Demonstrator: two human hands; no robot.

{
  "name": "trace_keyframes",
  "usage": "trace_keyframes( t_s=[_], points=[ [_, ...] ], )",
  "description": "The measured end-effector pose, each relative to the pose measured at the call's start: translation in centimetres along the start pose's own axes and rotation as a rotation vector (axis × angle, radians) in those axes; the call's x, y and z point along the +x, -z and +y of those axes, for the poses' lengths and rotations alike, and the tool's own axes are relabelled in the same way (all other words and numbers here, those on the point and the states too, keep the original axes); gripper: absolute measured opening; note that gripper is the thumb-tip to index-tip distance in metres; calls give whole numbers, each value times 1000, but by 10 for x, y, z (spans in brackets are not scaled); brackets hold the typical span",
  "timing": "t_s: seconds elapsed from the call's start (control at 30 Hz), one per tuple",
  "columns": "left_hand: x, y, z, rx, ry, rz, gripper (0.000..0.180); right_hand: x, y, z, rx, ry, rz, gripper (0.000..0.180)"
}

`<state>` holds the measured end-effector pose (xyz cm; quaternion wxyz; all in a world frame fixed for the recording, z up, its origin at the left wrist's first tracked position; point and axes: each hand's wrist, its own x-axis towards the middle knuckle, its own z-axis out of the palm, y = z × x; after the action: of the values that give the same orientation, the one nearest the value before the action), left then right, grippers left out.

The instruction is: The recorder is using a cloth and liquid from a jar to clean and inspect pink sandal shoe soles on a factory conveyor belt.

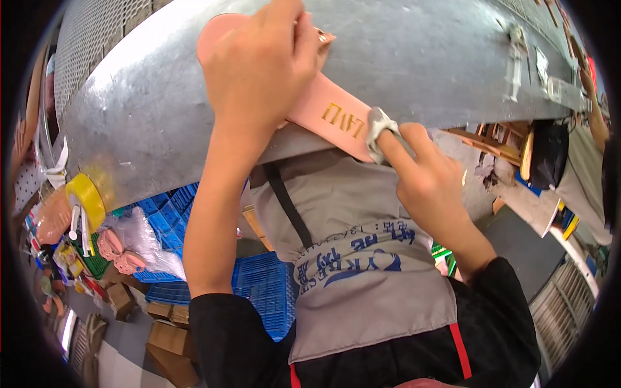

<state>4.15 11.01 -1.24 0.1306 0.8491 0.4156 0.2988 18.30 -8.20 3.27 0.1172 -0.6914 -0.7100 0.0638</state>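
A pink slide sandal (339, 110) with gold lettering on its insole is tilted over the near edge of the metal worktable. My left hand (259, 71) is closed round its strap end, covering most of the strap. A bit of shiny rose-gold trim (325, 37) shows past the fingers. In my right hand (430, 171) is a wadded grey-white cloth (380, 129), wrapped over the fingertips and pressed against the sandal's other end, beside the lettering.
The metal worktable (427, 71) spans the top. At its left lies a yellow tape roll (85, 200). Below stand blue crates (259, 288), cardboard boxes (171, 352) and another pair of pink sandals (119, 252) by clear plastic. Another person (585, 174) is at the right edge.
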Motion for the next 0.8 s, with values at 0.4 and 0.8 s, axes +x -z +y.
trace_keyframes(
  t_s=[0.4, 0.8],
  points=[
    [1, 6, -17, -35, -128, 149, 11, -116, -17, 6, 234, -359, -131, 49],
    [18, 110, 23, 310, -586, -527, 66, -129, -46, 14, 614, -119, -162, 49]
  ],
)
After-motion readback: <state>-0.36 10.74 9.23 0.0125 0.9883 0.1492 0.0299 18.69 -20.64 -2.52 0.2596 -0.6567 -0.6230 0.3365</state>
